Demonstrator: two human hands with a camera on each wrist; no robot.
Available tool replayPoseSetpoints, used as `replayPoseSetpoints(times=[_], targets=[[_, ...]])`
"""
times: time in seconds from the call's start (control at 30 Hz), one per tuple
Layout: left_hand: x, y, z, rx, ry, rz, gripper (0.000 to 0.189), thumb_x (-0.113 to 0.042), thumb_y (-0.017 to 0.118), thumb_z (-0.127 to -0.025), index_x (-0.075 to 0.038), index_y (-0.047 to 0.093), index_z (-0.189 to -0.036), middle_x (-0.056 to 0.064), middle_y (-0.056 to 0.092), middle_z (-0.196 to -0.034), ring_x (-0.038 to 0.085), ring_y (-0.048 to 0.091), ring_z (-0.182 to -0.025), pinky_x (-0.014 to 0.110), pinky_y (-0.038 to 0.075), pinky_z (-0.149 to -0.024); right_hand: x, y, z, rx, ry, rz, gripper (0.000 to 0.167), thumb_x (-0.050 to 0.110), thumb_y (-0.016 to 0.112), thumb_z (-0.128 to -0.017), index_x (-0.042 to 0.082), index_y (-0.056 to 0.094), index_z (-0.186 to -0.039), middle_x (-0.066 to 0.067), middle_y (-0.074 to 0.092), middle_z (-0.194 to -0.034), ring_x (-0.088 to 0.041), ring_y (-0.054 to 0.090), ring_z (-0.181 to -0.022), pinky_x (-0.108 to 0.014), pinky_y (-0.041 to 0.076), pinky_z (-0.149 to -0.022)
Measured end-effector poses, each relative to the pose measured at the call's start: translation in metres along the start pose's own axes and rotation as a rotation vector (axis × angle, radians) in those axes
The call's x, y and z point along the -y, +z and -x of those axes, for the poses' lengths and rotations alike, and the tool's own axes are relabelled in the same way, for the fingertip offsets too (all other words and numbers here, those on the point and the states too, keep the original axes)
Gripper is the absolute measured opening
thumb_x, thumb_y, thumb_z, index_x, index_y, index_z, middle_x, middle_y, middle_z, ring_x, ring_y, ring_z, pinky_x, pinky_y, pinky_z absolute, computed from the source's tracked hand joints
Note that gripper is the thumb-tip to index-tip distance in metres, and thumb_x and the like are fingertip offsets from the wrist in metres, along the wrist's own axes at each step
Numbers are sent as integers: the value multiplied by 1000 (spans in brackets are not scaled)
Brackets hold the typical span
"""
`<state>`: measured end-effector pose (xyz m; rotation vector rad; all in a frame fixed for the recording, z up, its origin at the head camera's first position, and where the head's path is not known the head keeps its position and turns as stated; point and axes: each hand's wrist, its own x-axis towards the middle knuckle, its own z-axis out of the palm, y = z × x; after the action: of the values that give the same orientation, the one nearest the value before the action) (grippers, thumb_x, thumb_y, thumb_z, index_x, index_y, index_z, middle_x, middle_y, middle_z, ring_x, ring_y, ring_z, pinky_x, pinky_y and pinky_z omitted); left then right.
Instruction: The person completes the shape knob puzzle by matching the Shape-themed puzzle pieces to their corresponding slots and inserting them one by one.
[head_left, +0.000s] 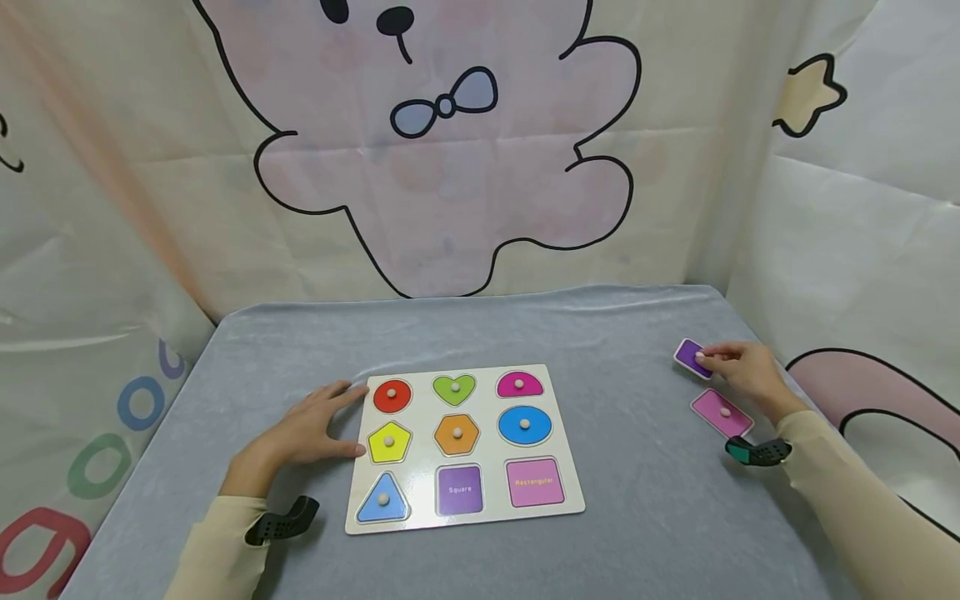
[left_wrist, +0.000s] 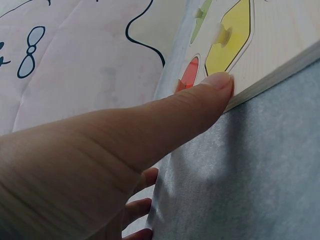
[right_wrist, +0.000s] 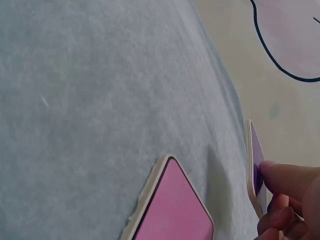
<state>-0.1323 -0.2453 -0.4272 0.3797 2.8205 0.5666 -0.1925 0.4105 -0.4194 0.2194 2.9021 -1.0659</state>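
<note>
A white wooden shape puzzle board (head_left: 480,392) lies on the table, with knobbed shapes set in it. Two recesses show bare: a purple one marked Square (head_left: 460,490) and a pink one marked Rectangular (head_left: 535,482). My left hand (head_left: 307,427) rests at the board's left edge, fingers spread; in the left wrist view its thumb (left_wrist: 200,100) touches the edge beside the yellow pentagon (left_wrist: 230,37). At the far right, my right hand (head_left: 742,375) pinches the purple square piece (head_left: 692,357) by its knob. The pink rectangle piece (head_left: 722,412) lies just nearer, below that hand.
A grey-blue cloth (head_left: 630,500) covers the table. Printed curtains (head_left: 450,183) hang behind it and at both sides. On the board sit a red circle (head_left: 392,404), a green heart (head_left: 450,392), a blue triangle (head_left: 378,510) and several other shapes.
</note>
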Motion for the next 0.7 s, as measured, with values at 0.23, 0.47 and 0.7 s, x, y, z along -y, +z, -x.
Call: replayPoseSetpoints(times=[0.23,0.47,0.7], targets=[[-1,-2,0,5,9,3,98,-54,83,-74,-18,41,-155,27,34,-159,55,29,-145,78,27,-110,10,5,2,-27,-75,21,49,39,68,-97,-5,70,-119,-4,68,-98,-13,47,-88,-22,41,-61],[1,-1,-1,4,11,-1,98,-56,83,-74,-19,41,-155,27,33,-160,54,29,-145,78,27,-110,19,12,5,-33,-153,7,41,34,72,-95,-4,72,-113,4,69,-88,-5,50,-82,-23,42,-61],[2,0,0,1,17,3,98,-55,82,-74,-19,41,-155,27,33,-160,54,28,-146,78,27,-110,34,17,8,-37,-216,-4,35,28,74,-94,-4,74,-109,5,68,-84,-1,49,-78,-22,40,-57]])
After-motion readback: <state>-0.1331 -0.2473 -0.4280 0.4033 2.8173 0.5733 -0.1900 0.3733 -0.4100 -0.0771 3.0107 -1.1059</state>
